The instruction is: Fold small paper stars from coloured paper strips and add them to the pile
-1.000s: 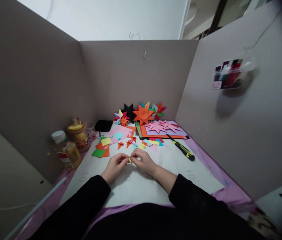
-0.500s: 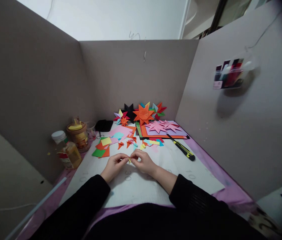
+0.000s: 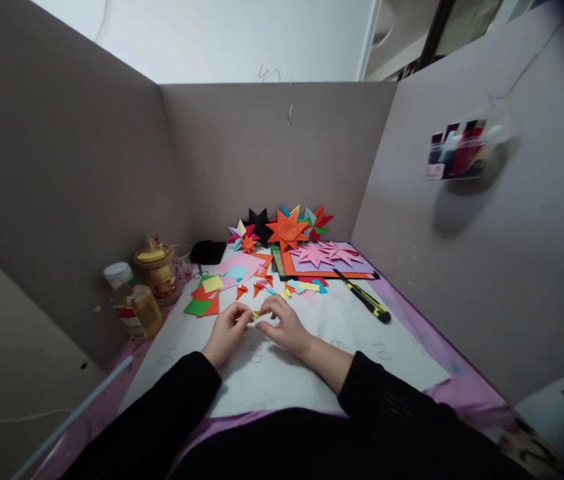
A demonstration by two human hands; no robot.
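Note:
A small yellow paper piece (image 3: 255, 315) is pinched between the thumb and fingers of my left hand (image 3: 229, 331), over the white board. Just to its right is my right hand (image 3: 287, 328), its thumb and fingers apart and its fingertips close to the yellow paper. Beyond the hands lie small folded orange pieces (image 3: 241, 291) and, to the left, flat coloured squares with a yellow one (image 3: 213, 283) on top.
A black and yellow cutter (image 3: 369, 301) lies at the right. Pink paper stars (image 3: 315, 254) rest on stacked sheets, with an orange star (image 3: 288, 230) behind. A bottle (image 3: 138, 307) and a jar (image 3: 158, 273) stand at the left.
The thumb and fingers of my right hand have parted, leaving the yellow paper in my left fingers. My left hand has shifted slightly left.

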